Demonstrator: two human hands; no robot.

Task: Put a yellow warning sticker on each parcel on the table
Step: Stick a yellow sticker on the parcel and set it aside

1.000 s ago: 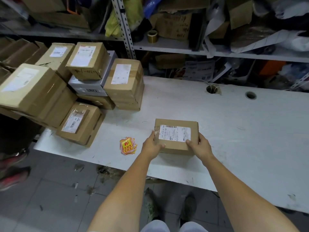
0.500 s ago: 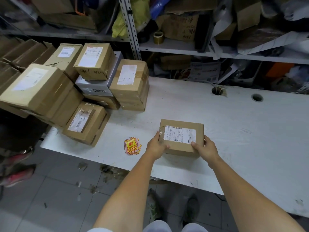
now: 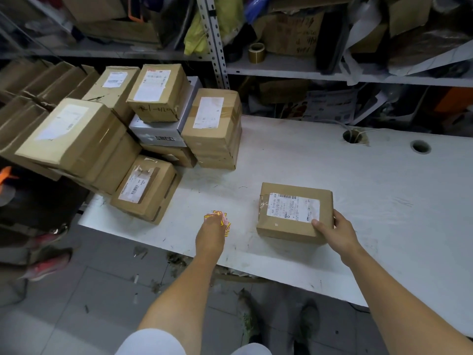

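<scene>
White worktop (image 3: 320,165) seen from above; parcel (image 3: 286,226) laid flat on it near the front edge, right of centre, shipping label (image 3: 293,207) facing up. Long axis of the parcel is run left to right across the worktop, slightly skewed, and the label print is run along the same axis with the barcode at the far edge. Right grip (image 3: 335,230) is closed on the parcel's near right corner, thumb pressed on top at the label's corner, fingers wrapped round the right side. Left grip (image 3: 210,233) is held over the small pile of yellow warning stickers (image 3: 225,222), just left of the parcel and apart from it. The fingertips are hidden behind the back of the hand, so spread or pinching cannot be told. Stickers are mostly covered; print not legible. The left end of the worktop is crowded with stacked parcels (image 3: 212,126), among them a grey box (image 3: 163,129) and a flat carton (image 3: 146,188) close to the stickers. Two cable holes (image 3: 420,146) are seen at the far right. Shelving (image 3: 281,69) behind is cluttered, with a tape roll (image 3: 256,53) on it; contents dim and hard to make out. Red shoes (image 3: 48,262) are seen on the floor at left, cut by the frame edge.
</scene>
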